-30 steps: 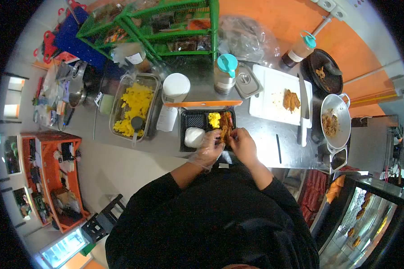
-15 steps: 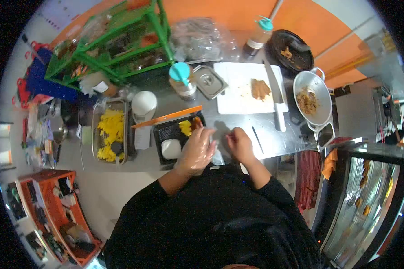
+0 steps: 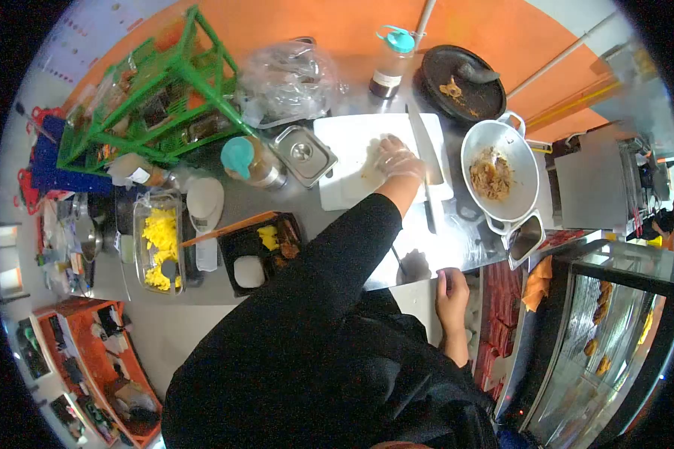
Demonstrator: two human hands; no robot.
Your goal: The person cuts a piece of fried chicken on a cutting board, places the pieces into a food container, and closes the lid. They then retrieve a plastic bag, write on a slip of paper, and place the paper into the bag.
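Note:
My left hand, in a clear plastic glove, reaches across to the white cutting board. Its fingers curl down over the spot where a brown sliced piece of food lay, which the hand now covers. Just right of it a large knife lies along the board, its handle past the near edge. My right hand is bare and hangs beyond the counter's front edge, fingers loosely bent, thumb apart, holding nothing. Left of my sleeve sits a black meal box with a white rice mound, yellow food and brown pieces.
A glass dish of yellow food and a white scale stand left. Behind are a turquoise-lidded bottle, a steel lid and a green rack. A pot and stone mortar stand right.
My left hand has gone from the black box to the cutting board, over the brown food. My right hand has dropped toward me, off the counter. The view has shifted right.

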